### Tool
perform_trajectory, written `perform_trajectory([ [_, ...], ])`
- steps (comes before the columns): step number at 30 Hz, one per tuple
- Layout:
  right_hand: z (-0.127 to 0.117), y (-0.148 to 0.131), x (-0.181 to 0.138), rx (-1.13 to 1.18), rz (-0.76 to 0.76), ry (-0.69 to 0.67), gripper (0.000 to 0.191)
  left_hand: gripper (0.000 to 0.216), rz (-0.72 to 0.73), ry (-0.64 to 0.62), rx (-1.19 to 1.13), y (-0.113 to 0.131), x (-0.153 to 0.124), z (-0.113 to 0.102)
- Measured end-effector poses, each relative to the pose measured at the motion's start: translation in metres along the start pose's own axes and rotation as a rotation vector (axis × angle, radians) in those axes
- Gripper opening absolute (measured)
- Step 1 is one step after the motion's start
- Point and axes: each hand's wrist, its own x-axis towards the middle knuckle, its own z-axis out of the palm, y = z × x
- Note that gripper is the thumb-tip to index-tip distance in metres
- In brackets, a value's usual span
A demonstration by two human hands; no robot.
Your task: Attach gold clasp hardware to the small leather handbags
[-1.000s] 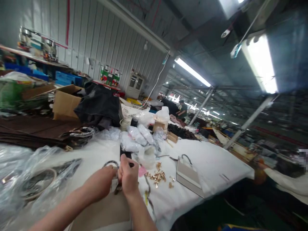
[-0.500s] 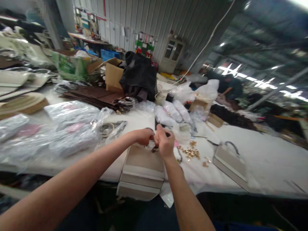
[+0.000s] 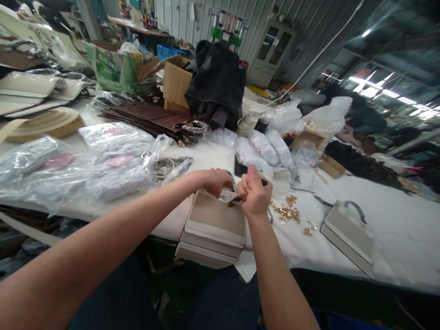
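Observation:
A beige and white handbag (image 3: 213,227) lies at the table's near edge, partly hanging over it. My left hand (image 3: 216,179) is closed on the bag's top edge by its dark round handle. My right hand (image 3: 253,192) is clenched in a fist around a thin dark tool, whose tip touches the same spot on the bag. The two hands sit almost against each other. Right of them lie small gold metal fittings (image 3: 287,212) scattered on the white table (image 3: 343,188).
A second beige handbag (image 3: 347,236) lies to the right. Clear plastic bags (image 3: 103,160) with parts cover the left. Behind are brown leather pieces (image 3: 144,117), a cardboard box (image 3: 175,85), a black cloth heap (image 3: 216,87) and white wrapped packets (image 3: 264,146). Another person works far right.
The view has swung down and left, bringing the handbag and table edge into sight. Both hands have stayed together on the bag's handle, with the tool still in my right hand.

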Motion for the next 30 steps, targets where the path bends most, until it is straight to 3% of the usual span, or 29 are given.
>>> perform_trajectory([
  [3, -0.001, -0.002, -0.001, 0.035, -0.006, -0.006, 0.076, 0.071, 0.014, 0.008, -0.002, -0.008, -0.006, -0.004],
  [8, 0.006, -0.002, -0.002, -0.04, -0.034, 0.018, 0.075, 0.063, 0.019, -0.005, -0.108, -0.019, -0.008, -0.005],
  [13, 0.012, 0.005, 0.0, -0.108, -0.145, 0.07, 0.075, 0.065, 0.009, -0.054, -0.053, -0.01, -0.002, -0.003],
  [19, 0.018, 0.017, 0.005, -0.086, -0.161, 0.058, 0.074, 0.067, -0.059, -0.098, 0.036, 0.001, -0.008, -0.006],
  [24, 0.027, 0.028, 0.012, -0.306, -0.192, 0.059, 0.07, 0.077, -0.114, -0.092, -0.004, 0.003, -0.006, -0.007],
  [30, 0.033, 0.034, 0.028, -0.433, -0.143, 0.047, 0.068, 0.063, -0.129, -0.1, -0.018, 0.005, -0.005, -0.009],
])
